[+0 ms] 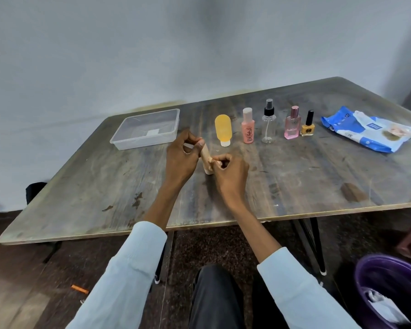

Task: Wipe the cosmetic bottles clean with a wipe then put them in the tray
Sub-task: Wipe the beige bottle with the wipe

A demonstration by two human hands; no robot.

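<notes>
A beige cosmetic tube [206,160] is tilted above the table centre. My left hand [180,157] grips its upper end and my right hand [230,172] pinches its lower part; no wipe shows in either hand. Behind them stand, in a row, a yellow tube [223,129] on its cap, a pink bottle [248,129], a clear spray bottle [268,122], a pink perfume bottle [292,124] and a yellow nail polish [308,125]. The clear plastic tray [119,141] lies at the back left with no bottles in it. The blue-and-white wipes pack [370,129] lies at the right.
The worn wooden table [318,176] has its front edge close to my knees. A purple bin [370,276] with crumpled white wipes stands on the floor at the lower right. A small orange object [80,289] lies on the floor at the left.
</notes>
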